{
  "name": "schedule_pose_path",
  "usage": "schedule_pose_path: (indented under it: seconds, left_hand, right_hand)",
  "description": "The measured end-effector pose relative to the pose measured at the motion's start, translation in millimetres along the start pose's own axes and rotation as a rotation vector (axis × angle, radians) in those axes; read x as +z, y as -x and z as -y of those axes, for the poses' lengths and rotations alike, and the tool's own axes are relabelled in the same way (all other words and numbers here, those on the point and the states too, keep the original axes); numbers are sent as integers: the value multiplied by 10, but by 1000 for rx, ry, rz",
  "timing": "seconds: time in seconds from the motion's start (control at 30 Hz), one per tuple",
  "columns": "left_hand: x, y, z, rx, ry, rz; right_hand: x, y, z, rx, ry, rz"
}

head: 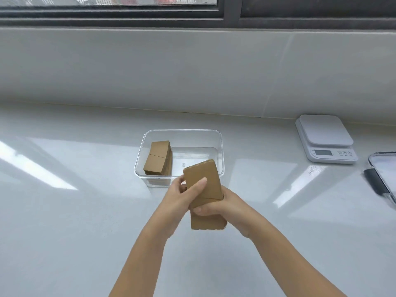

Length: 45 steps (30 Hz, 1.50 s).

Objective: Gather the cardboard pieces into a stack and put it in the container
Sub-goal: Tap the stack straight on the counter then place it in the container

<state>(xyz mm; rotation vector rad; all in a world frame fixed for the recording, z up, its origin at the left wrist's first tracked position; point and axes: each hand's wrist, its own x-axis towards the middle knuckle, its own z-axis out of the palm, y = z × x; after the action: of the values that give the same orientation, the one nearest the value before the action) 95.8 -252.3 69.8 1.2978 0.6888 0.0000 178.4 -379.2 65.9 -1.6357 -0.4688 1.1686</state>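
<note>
A stack of brown cardboard pieces is held above the counter, just in front of the clear plastic container. My left hand grips the stack's left side with the thumb across its top face. My right hand holds it from the right and below, thumb on the face. The stack's far end overlaps the container's near right corner. Inside the container, against its left wall, lies another cardboard stack.
A white kitchen scale stands at the back right. A clear lid with a dark clip lies at the right edge. The grey counter runs to a tiled wall under a window.
</note>
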Motion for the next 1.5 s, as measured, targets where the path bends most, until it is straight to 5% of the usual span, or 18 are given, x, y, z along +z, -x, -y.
schedule_pose_path:
  seconds: [0.2, 0.63, 0.7, 0.8, 0.87, 1.2, 1.5]
  left_hand:
    - [203, 17, 48, -145, 172, -58]
    - [-21, -235, -423, 16, 184, -82]
    - [-116, -296, -437, 37, 204, -101]
    - [-241, -375, -398, 35, 237, -94]
    - [-269, -411, -374, 23, 249, -89]
    - [-296, -541, -390, 22, 314, -84]
    - [14, -607, -225, -189, 183, -62]
  right_hand:
    - [35, -27, 108, 46, 74, 50]
    - [-343, -382, 590, 140, 508, 35]
    - [-530, -526, 618, 134, 363, -100]
    - [-757, -846, 517, 51, 194, -689]
    - [-778, -1030, 468, 25, 169, -865]
    - [-523, -1383, 127, 8, 559, -826]
    - [-467, -744, -334, -3, 587, -877]
